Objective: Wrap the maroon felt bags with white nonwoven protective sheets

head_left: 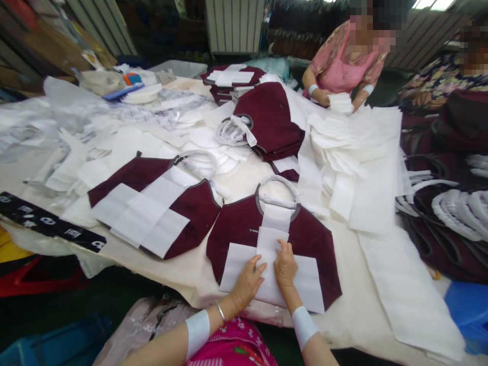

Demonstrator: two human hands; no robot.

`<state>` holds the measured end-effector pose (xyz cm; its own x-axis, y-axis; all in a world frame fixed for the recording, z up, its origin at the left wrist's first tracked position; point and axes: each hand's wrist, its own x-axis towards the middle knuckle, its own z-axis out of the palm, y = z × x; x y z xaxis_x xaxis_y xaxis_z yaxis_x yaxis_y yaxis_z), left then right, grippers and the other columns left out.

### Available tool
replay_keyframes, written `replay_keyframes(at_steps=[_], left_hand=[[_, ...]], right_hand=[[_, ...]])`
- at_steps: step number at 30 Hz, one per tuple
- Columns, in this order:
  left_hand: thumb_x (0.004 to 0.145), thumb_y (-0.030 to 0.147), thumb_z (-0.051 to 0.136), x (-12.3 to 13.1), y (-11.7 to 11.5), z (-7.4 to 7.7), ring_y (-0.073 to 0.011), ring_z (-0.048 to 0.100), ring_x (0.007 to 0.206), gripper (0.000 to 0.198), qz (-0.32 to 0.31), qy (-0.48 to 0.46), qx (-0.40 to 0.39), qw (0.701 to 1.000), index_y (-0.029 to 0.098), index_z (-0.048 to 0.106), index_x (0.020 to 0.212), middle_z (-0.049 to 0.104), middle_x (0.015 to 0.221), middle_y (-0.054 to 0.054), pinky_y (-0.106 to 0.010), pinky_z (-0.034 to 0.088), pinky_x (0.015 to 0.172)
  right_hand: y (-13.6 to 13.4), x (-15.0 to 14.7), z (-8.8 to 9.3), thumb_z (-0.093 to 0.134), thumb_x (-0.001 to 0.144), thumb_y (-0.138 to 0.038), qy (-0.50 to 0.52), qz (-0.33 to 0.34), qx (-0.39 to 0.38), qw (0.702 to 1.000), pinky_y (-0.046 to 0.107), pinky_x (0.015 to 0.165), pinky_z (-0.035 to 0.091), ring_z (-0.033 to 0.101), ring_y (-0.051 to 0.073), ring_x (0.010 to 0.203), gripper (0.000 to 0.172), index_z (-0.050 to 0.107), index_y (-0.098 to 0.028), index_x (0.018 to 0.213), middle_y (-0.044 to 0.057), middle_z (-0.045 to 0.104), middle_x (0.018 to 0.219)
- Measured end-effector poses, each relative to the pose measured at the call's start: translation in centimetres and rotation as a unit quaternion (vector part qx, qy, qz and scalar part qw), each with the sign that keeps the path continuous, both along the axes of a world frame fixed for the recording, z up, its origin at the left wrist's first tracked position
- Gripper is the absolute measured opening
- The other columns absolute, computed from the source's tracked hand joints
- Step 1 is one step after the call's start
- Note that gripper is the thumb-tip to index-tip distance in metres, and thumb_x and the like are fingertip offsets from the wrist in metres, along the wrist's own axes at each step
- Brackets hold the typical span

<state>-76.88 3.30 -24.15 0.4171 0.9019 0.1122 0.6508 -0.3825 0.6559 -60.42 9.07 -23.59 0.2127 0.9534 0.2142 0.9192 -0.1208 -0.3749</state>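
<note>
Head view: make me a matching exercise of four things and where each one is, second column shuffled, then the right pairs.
1. Left hand and right hand
2. Flat black strip with white print
3. Shiny silver-coloured bracelet
4. Plain pink apron

A. On the co-worker across the cream-covered table
B. Around the left arm
C. On thin white rectangular sheets over a maroon fabric panel
D. At the table's near edge, on the left

Pairs: 1-C; 2-D; 3-B; 4-A

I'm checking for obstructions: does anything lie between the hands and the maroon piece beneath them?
Yes, crossed white sheets lie on the maroon piece, under the left hand and right hand. Nothing visible stands between the hands and those sheets.
</note>
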Motion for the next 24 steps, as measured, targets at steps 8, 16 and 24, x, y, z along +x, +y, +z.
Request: replay_keyframes(at_steps=[8,16,24], left_hand=[[0.091,0.017,0.054,1.1,2.8,3.4,-0.0312,0.052,0.117,0.025,-0.033,0.172,0.083,0.981,0.018,0.060,0.115,0.061,0.123,-0.010,-0.057,0.047,0.099],[0.092,0.008,0.039,5.5,7.5,2.4,-0.0257,0.059,0.103,0.035,0.024,0.211,0.114,0.971,0.010,0.057,0.121,0.065,0.116,-0.014,-0.046,0.048,0.097],[0.096,0.021,0.039,4.5,6.8,0.4,-0.0265,0.020,0.150,0.057,-0.030,0.185,0.154,0.970,0.014,0.025,0.152,0.026,0.162,-0.011,-0.047,0.028,0.119]], right_hand=[[0.3,0.0,0.0,0.035,0.096,-0.023,0.010,-0.026,-0.012,1.000,0.034,0.079,0.047,0.051,0.024,0.102,0.034,0.057,-0.018,0.122,0.009,0.061,0.102],[0.7,0.4,-0.7,0.037,0.096,-0.027,0.029,-0.025,-0.008,0.999,0.031,0.074,0.047,0.054,0.022,0.098,0.032,0.058,-0.020,0.119,0.008,0.061,0.101],[1.0,0.7,-0.1,0.034,0.096,-0.026,0.080,-0.018,-0.027,0.996,0.033,0.079,0.046,0.053,0.023,0.101,0.035,0.057,-0.019,0.120,0.009,0.059,0.104]])
